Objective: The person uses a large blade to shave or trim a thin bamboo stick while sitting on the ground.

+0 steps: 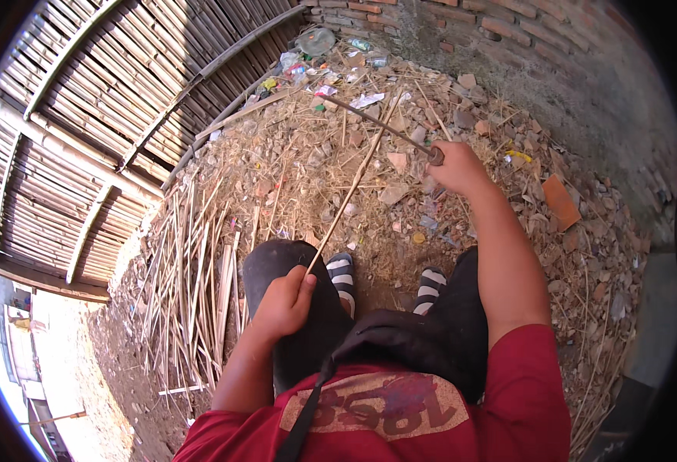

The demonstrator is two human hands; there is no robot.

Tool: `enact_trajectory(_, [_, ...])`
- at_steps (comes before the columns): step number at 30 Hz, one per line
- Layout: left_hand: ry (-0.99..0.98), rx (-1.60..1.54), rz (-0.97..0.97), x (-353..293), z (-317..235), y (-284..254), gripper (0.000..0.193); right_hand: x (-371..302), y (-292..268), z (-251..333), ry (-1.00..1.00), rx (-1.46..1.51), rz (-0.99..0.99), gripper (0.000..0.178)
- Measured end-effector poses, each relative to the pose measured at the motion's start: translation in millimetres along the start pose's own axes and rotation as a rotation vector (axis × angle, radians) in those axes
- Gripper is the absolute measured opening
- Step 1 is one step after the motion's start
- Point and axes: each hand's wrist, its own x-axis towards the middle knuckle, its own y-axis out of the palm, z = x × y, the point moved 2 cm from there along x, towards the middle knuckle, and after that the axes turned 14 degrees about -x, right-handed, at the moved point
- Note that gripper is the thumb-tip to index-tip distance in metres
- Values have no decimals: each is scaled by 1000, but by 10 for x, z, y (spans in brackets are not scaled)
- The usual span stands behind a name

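Observation:
My left hand (286, 302) is closed around the lower end of a thin bamboo stick (351, 189), close to my left knee. From there the stick slants up and away to the right, over the littered ground. My right hand (461, 168) grips the handle of a long, narrow, dark-bladed knife (365, 117), whose blade points to the far left. Near the stick's far end, the blade crosses it in the picture; I cannot tell whether they touch.
A pile of split bamboo strips (188, 277) lies on the left. Beyond it stands a bamboo slat wall (111, 100). A brick wall (508, 46) runs along the back and right. Rubble, straw and litter cover the ground, with an orange tile piece (561, 203) at right.

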Motion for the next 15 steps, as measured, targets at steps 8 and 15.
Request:
enact_trajectory(8, [26, 11, -3, 27, 57, 48, 29, -198, 181, 654, -396, -127, 188, 18])
enact_trajectory(15, [8, 7, 0, 8, 30, 10, 30, 49, 144, -108, 81, 147, 77, 19])
